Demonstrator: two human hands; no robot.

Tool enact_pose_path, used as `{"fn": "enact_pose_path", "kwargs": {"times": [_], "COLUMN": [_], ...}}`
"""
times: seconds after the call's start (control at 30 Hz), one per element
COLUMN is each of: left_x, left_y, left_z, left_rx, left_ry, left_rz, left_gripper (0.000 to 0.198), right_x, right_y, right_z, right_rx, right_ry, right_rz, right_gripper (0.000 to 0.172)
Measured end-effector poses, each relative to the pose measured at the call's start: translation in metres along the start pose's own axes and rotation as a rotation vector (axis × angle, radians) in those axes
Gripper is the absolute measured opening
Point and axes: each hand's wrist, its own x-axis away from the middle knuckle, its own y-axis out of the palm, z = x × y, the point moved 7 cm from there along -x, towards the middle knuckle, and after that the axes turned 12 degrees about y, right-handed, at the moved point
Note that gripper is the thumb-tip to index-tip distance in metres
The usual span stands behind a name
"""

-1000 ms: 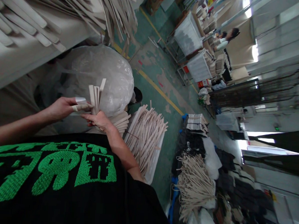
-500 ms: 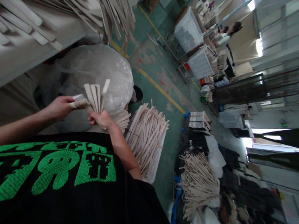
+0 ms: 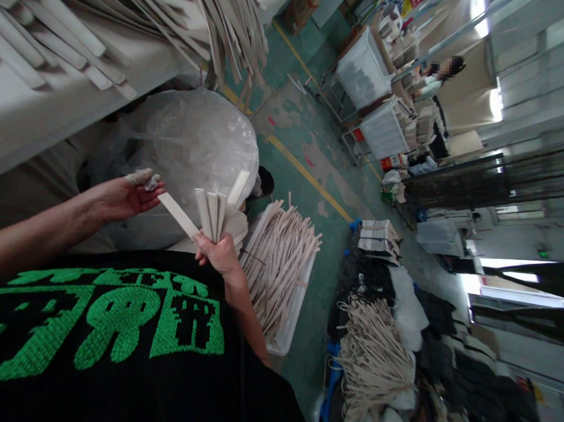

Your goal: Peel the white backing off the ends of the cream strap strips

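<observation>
My right hand (image 3: 218, 252) is closed around a fan of flat, pale beige strips (image 3: 209, 213). One strip (image 3: 180, 215) points left from that grip, and another (image 3: 238, 188) leans up and to the right. Close to the free end of the left-pointing strip is my left hand (image 3: 122, 197), palm turned up. Pale wraps cover some of its fingertips, and its thumb and forefinger come together at a small whitish bit (image 3: 152, 182). Whether that bit is a wrap or a held scrap is unclear. Behind both hands bulges a large clear plastic bag (image 3: 196, 131).
A white bin (image 3: 288, 328) full of loose beige strips stands right of my right arm. Stacked strips (image 3: 78, 43) overhang a covered table (image 3: 103, 94) at upper left. Farther right lie a heap of thin strips (image 3: 373, 360) and white crates (image 3: 365, 70); a person (image 3: 433, 80) is beyond.
My right hand has shifted right and slightly down with the strips. My left hand has moved apart from it and turned palm up. One strip now sticks out leftward between them.
</observation>
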Motion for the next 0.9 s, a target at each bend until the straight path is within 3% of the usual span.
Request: {"fn": "enact_pose_path", "kwargs": {"times": [0.23,0.53,0.77,0.9], "left_x": [-0.006,0.001,-0.002,0.007], "left_y": [-0.004,-0.002,-0.003,0.005], "left_z": [-0.013,-0.012,-0.016,-0.030], "left_rx": [-0.057,-0.049,-0.077,-0.140], "left_ry": [-0.026,-0.047,-0.062,-0.078], "left_rz": [-0.080,-0.065,-0.084,-0.177], "left_gripper": [0.027,0.030,0.028,0.027], "right_x": [-0.001,-0.001,-0.007,-0.024], "right_y": [0.011,0.005,0.008,0.017], "right_z": [-0.011,-0.008,-0.006,-0.006], "right_rx": [0.106,0.122,0.172,0.236], "right_ry": [-0.009,0.003,-0.032,-0.055], "right_rz": [-0.034,0.008,0.005,-0.017], "right_gripper": [0.027,0.033,0.026,0.028]}}
